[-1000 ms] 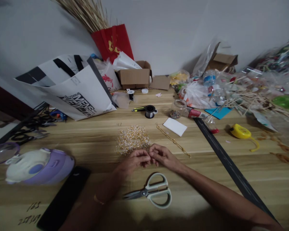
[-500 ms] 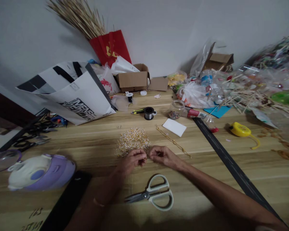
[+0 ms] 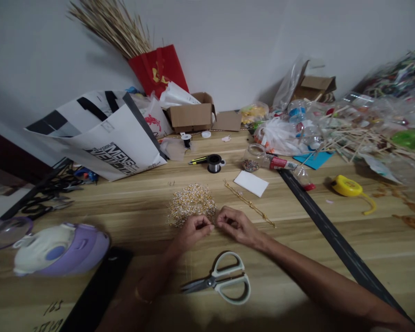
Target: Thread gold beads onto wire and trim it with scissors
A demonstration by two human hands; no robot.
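A bundle of gold and clear beads (image 3: 191, 202) on fine strands lies on the wooden table, right beyond my hands. My left hand (image 3: 195, 229) is closed in a pinch at the near edge of this bundle. Close beside it, fingertips almost meeting, my right hand (image 3: 235, 225) pinches too. Whatever sits between the fingers is too small to make out. Faint thin strands trail below my left hand. To the right of my right hand lies a gold beaded chain (image 3: 251, 204). Scissors with pale handles (image 3: 233, 279) rest nearer to me, blades pointing left.
Beyond the beads stand a wire spool (image 3: 214, 163), a cutter knife (image 3: 198, 160), a white card (image 3: 251, 183) and a jar of beads (image 3: 251, 159). A yellow tape measure (image 3: 347, 186) lies right. A purple-and-white bottle (image 3: 64, 249) and black phone-like slab (image 3: 98, 286) are left.
The fingers of my left hand have shifted, its thumb and index now reaching further toward my right hand. My right hand stays nearly in place, and the view has moved very slightly.
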